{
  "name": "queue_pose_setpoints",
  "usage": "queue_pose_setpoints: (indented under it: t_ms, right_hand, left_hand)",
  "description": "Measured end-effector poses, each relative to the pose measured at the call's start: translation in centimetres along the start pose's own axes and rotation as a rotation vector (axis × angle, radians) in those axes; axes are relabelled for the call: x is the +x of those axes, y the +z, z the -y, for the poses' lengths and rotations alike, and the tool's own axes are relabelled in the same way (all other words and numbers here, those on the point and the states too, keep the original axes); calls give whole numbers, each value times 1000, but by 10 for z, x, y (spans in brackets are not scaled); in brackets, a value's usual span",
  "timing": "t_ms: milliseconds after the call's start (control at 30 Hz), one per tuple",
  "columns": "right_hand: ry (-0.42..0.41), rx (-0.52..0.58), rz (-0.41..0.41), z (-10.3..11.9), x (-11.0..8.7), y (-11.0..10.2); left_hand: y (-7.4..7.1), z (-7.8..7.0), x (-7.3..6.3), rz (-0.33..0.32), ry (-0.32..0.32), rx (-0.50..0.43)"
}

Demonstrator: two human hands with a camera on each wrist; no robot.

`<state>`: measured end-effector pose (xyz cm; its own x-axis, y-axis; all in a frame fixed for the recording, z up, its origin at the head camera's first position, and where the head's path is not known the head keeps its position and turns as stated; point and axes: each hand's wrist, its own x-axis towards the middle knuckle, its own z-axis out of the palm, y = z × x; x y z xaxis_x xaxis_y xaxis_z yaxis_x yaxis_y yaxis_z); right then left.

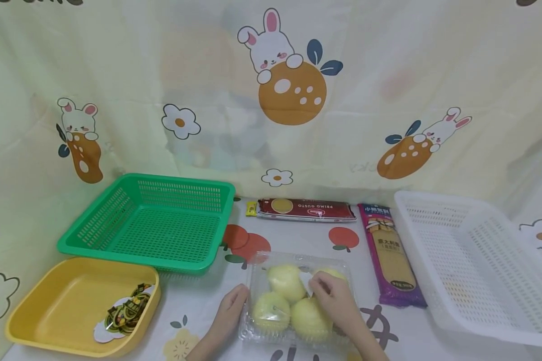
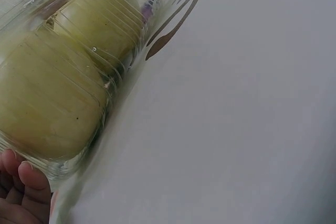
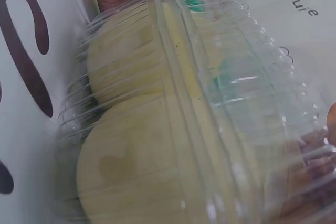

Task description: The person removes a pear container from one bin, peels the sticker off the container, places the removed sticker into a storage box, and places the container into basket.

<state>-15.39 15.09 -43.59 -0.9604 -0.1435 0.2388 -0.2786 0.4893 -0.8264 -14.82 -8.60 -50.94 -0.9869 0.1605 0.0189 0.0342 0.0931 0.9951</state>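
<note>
A clear plastic clamshell box [image 1: 298, 338] holding several pale yellow-green pears [image 1: 271, 312] lies on the table in front of me. My left hand [image 1: 229, 308] is at its left side, fingertips [image 2: 32, 176] touching the wall by the lower corner in the left wrist view. Above the pears, my right hand [image 1: 336, 298] has its fingers curled over the lid and pinches a small white label [image 1: 306, 282]. The right wrist view shows the box's ridged side and seam [image 3: 181, 77] up close; the label is not discernible there.
A yellow basin [image 1: 68, 296] with several dark printed labels [image 1: 126, 313] stands at the left, before a green basket [image 1: 171, 228]. Behind the box lies a red pasta pack [image 1: 307, 209]. At the right are a purple spaghetti pack [image 1: 390, 250] and a white basket [image 1: 438, 271].
</note>
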Motion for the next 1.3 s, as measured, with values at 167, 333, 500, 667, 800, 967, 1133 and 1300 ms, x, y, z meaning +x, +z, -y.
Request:
queue_pose_setpoints:
  t_ms: [167, 333, 500, 667, 800, 967, 1133, 1300]
  right_hand:
    - [65, 22, -13, -4, 0, 1]
    - [86, 59, -30, -5, -2, 2]
    - [87, 101, -51, -4, -2, 0]
    - [86, 127, -60, -4, 0, -1]
    - [109, 125, -58, 2, 0, -3]
    - [76, 126, -80, 11, -2, -5]
    - [95, 137, -96, 7, -1, -4]
    - [155, 152, -109, -2, 1, -3]
  left_hand:
    - [0, 2, -1, -5, 21, 3]
    - [0, 2, -2, -7, 34, 11]
    - [0, 2, -1, -2, 24, 9]
    - [0, 3, 0, 3, 25, 6]
    - [0, 3, 0, -2, 22, 17]
    - [-1, 3, 1, -4, 15, 21]
    - [0, 2, 0, -3, 22, 12]
    - [-1, 2, 1, -2, 50, 8]
